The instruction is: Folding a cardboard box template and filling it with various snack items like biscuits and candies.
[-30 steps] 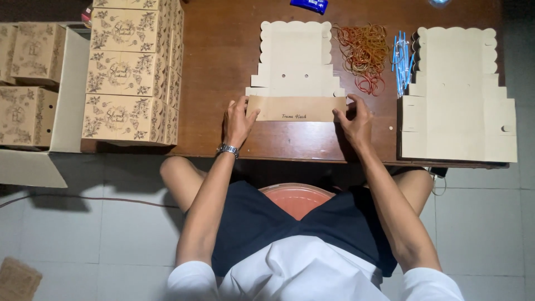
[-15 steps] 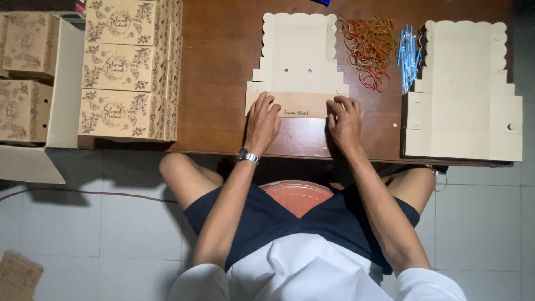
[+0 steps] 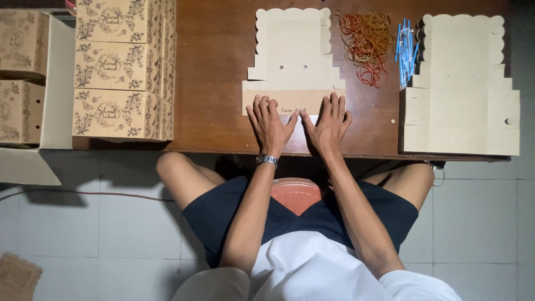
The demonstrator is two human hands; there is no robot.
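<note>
While only the head view shows this moment, it takes in the whole desk point(image 3: 212, 72) from above. The left hand point(image 3: 271, 124) and the right hand point(image 3: 330, 121) lie flat and side by side, fingers spread, thumbs nearly touching, both pressing down on the near flap of a flat box blank point(image 3: 292, 61). Neither hand is closed around anything; the palms simply bear down on the brown flap, which is folded over toward the person, while the rest of the blank lies pale and unfolded beyond it, its scalloped edge at the far side of the desk.

Judging from this, the blank in hand is at an early stage: one flap is creased, and the side tabs and scalloped lid are not yet raised. To the right, a stack of flat blanks point(image 3: 462, 89) waits unfolded, touching the desk's right edge. Between it and the blank in hand lie a loose heap of rubber bands point(image 3: 368, 42) and a small bundle of blue strips point(image 3: 405, 53), both untouched. At the left end of the desk stands a pile of finished boxes point(image 3: 120, 67) with floral print, and more such boxes point(image 3: 19, 72) sit in a larger carton just beside it, so a good share of work appears done, with a sizeable stack left.
</note>
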